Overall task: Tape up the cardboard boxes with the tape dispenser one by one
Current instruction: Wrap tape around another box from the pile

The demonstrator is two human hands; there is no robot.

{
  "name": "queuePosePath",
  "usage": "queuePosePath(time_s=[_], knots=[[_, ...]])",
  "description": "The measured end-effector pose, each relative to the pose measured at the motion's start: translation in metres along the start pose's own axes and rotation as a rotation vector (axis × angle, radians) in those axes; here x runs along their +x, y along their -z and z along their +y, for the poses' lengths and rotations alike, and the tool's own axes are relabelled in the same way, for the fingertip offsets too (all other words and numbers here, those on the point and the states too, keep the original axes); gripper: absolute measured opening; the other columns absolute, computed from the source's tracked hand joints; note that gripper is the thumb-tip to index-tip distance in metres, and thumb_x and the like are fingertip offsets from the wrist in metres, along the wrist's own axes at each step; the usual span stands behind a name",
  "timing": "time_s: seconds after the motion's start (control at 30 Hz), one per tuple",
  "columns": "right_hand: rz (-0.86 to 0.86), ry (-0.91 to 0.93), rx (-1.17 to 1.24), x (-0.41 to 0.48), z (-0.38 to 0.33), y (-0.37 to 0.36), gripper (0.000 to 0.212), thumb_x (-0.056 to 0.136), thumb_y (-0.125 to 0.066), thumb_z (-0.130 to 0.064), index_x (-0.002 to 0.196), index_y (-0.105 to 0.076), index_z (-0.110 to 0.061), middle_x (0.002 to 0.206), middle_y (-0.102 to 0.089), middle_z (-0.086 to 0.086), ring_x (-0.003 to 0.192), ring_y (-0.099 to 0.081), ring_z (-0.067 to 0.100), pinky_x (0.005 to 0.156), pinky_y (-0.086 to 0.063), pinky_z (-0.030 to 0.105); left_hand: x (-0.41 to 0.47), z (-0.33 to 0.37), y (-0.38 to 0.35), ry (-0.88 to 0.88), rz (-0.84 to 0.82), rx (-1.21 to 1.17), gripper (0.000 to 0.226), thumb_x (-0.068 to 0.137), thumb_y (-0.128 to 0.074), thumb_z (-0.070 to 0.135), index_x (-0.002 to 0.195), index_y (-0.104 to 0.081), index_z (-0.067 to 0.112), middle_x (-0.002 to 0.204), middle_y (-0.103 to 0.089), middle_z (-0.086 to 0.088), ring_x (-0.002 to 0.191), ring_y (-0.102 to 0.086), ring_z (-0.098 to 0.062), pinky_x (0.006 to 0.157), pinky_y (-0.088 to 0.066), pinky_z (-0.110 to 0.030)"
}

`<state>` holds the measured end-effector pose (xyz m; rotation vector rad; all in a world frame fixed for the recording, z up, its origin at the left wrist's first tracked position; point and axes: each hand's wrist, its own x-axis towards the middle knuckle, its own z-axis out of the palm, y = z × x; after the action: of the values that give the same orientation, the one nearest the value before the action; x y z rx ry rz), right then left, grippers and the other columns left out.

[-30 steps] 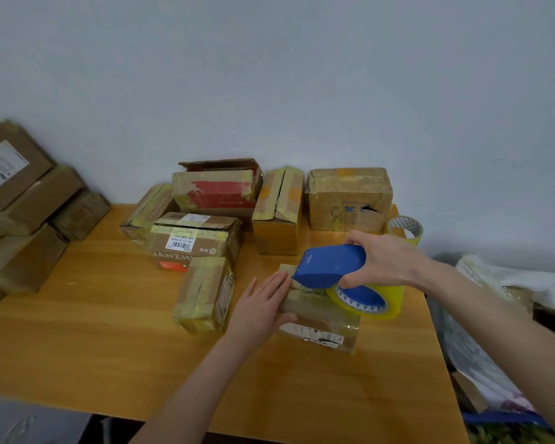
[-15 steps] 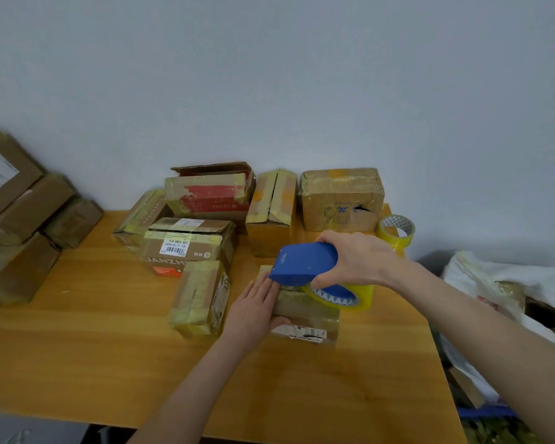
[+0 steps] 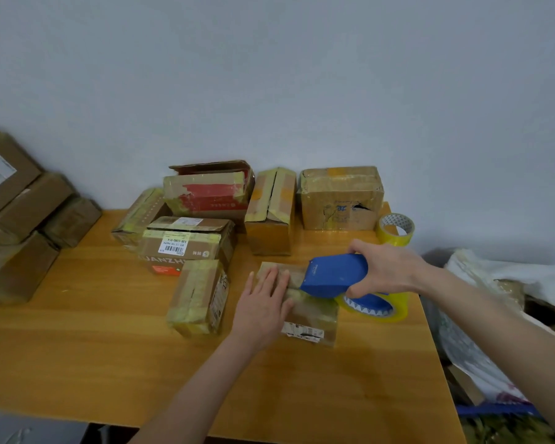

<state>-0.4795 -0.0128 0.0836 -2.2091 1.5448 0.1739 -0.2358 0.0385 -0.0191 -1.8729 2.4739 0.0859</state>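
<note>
**Tape dispenser on the small box, both hands at work**

The small cardboard box (image 3: pixel 311 318) lies flat on the wooden table (image 3: pixel 109 347), directly under both my hands. My left hand (image 3: pixel 263 302) rests on its left part, palm down, fingers straight and close together, pressing the top. My right hand (image 3: pixel 388 270) is curled round the blue tape dispenser (image 3: pixel 334 275), thumb below and fingers over the top. The dispenser's front edge touches the box top just right of my left fingertips. Its roll of yellowish tape (image 3: pixel 394 310) hangs over the box's right end, beneath my right hand.

The box's near side carries a white label with dark marks, too blurred to read; the small print on the dispenser's face is likewise illegible. Just left of my left hand stands a taped box (image 3: pixel 199 296). Behind it, a labelled box (image 3: pixel 186 245) shows the letters "UANZH" and a barcode sticker. A spare tape roll (image 3: pixel 396 230) stands at the table's far right corner.
</note>
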Motion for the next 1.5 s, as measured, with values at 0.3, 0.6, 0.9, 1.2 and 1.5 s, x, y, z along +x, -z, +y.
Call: queuePosePath(time_s=[0.3,0.6,0.9,1.2,1.5], knots=[[0.005,0.031,0.058,-0.002,0.002,-0.003,0.07,0.07,-0.073,-0.057,0.127,-0.039,-0.034,0.107,-0.058,-0.009,0.089,-0.059,0.016,0.078,-0.054,0.035,-0.002,-0.005,-0.004,-0.032,-0.051,-0.077,0.069,0.085,0.017,0.06,0.144,0.016,0.025,0.158,0.016,0.005,0.145,0.015,-0.007,0.121,0.005,-0.029],[0.014,0.093,0.053,-0.007,0.007,-0.008,0.074,0.071,-0.072,-0.054,0.135,-0.038,-0.041,0.115,-0.056,-0.014,0.098,-0.056,0.013,0.081,-0.054,0.035,-0.001,0.002,-0.007,0.015,-0.016,-0.08,0.091,0.066,0.041,0.065,0.145,0.011,0.032,0.155,0.016,0.011,0.146,0.014,-0.007,0.121,0.004,-0.029],[-0.072,0.021,0.114,-0.021,0.032,-0.013,0.069,0.068,-0.076,-0.045,0.126,-0.04,-0.037,0.108,-0.058,-0.009,0.093,-0.059,0.014,0.076,-0.053,0.032,0.001,0.0,-0.012,0.023,0.009,-0.104,0.093,0.068,0.041,0.066,0.146,0.005,0.032,0.156,0.009,0.013,0.147,0.005,-0.006,0.116,0.008,-0.023],[-0.09,-0.03,0.054,-0.016,0.031,-0.033,0.072,0.07,-0.072,-0.043,0.13,-0.031,-0.036,0.105,-0.056,-0.006,0.087,-0.058,0.02,0.063,-0.046,0.028,0.0,0.029,-0.004,0.001,-0.008,-0.085,0.077,0.077,0.031,0.061,0.145,0.016,0.029,0.153,0.025,0.006,0.145,0.02,-0.013,0.117,0.012,-0.032],[-0.089,-0.01,0.136,-0.015,0.036,-0.038,0.078,0.071,-0.072,-0.038,0.137,-0.031,-0.04,0.109,-0.052,-0.01,0.096,-0.055,0.016,0.076,-0.053,0.033,0.003,0.032,-0.013,-0.034,-0.038,-0.049,0.071,0.081,0.024,0.058,0.145,0.015,0.029,0.154,0.019,0.009,0.145,0.017,-0.01,0.118,0.01,-0.03]])
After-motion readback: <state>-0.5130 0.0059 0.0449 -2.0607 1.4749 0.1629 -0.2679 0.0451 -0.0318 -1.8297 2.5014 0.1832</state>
